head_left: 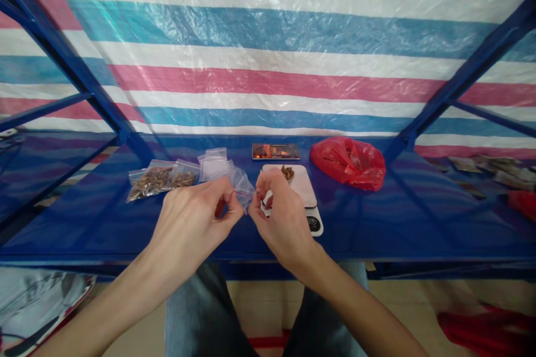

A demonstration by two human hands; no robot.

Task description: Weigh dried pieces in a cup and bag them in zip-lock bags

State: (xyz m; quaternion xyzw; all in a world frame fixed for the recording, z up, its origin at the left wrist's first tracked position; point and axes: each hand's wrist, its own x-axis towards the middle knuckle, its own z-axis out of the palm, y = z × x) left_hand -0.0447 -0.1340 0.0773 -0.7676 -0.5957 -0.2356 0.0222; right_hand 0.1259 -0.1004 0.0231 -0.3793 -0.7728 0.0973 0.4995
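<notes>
Between my two hands is a small clear zip bag, with a thin red line along its top edge. My left hand pinches one side of it between thumb and forefinger. The other side is pinched by my right hand, whose wrist and fingers partly cover a white kitchen scale. At the scale's back edge, brown dried pieces show past my right hand; what holds them is mostly hidden. Just behind my left hand lies a pile of clear zip bags.
Two zip bags of brown pieces lie on the left of the blue shelf. A phone lies at the back, beside a red plastic bag. Blue metal posts frame both sides, and a striped sheet hangs behind.
</notes>
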